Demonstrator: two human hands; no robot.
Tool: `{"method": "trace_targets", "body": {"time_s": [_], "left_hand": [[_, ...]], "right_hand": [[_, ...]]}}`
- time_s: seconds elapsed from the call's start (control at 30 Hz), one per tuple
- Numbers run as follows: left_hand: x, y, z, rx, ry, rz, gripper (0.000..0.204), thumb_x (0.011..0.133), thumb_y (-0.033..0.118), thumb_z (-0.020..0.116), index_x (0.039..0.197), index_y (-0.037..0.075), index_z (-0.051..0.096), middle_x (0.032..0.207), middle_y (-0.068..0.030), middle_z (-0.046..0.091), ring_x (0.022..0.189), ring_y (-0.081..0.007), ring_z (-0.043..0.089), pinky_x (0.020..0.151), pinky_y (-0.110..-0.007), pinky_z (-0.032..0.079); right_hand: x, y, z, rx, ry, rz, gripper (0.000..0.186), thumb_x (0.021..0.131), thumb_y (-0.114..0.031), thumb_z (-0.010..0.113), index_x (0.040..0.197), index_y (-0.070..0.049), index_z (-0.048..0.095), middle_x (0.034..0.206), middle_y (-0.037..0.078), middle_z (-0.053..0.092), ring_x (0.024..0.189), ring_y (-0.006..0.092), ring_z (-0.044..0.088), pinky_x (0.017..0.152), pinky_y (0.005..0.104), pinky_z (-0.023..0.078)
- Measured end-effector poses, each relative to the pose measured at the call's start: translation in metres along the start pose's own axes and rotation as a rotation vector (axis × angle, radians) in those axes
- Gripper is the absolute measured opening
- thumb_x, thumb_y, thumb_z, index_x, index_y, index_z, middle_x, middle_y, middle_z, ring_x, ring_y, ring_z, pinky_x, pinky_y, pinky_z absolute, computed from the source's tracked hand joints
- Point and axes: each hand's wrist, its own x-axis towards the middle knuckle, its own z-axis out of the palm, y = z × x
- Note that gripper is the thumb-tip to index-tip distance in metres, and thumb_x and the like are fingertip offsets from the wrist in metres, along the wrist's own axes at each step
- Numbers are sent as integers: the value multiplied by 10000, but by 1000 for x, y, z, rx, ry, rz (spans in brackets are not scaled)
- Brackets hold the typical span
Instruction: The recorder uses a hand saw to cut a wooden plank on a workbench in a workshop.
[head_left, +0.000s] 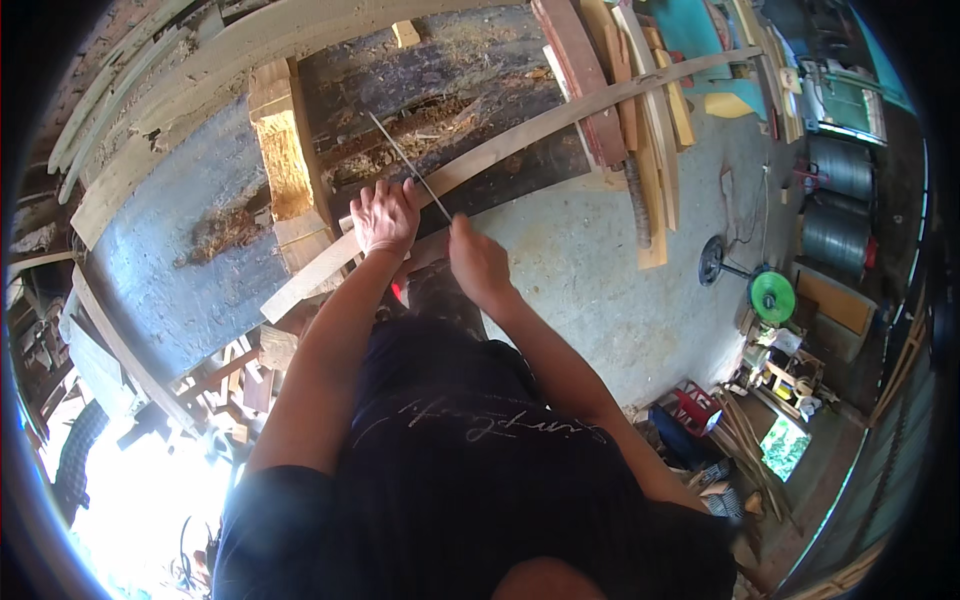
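Left hand (pixel 385 215) is pressing flat, fingers spread, on a long curved wooden strip (pixel 520 140) lying across the workbench (pixel 170 260), while the right hand (pixel 478 262) is gripping the near end of a thin metal blade (pixel 405 160) angled across that strip. Judging from the head view, the blade is working just beside the left fingers; a slip could cut them, or the unclamped strip could be shifting under pressure.

Your worktop (pixel 190 270), a worn grey-blue slab, is carrying a pale wooden block (pixel 285 160), a long curved wooden strip (pixel 520 140) lying across it, and scattered wood shavings (pixel 225 230).
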Motion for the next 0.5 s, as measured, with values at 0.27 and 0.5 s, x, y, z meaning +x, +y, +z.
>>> {"method": "trace_targets", "body": {"time_s": [0.27, 0.5], "left_hand": [[1, 8, 3, 8, 71, 27, 353, 924, 345, 473, 713, 109, 629, 823, -70, 608, 810, -276, 571, 714, -433, 407], [-3, -2, 2, 20, 72, -3, 350, 922, 340, 474, 709, 109, 629, 825, -72, 614, 814, -278, 577, 712, -434, 411]], "right_hand": [[17, 1, 11, -9, -47, 139, 107, 907, -147, 485, 934, -52, 441, 645, 213, 608, 646, 429, 619, 573, 529, 479], [-35, 5, -12, -27, -143, 156, 98, 938, -149, 455, 948, -52, 454, 648, 214, 612, 656, 420, 627, 572, 531, 482]]}}
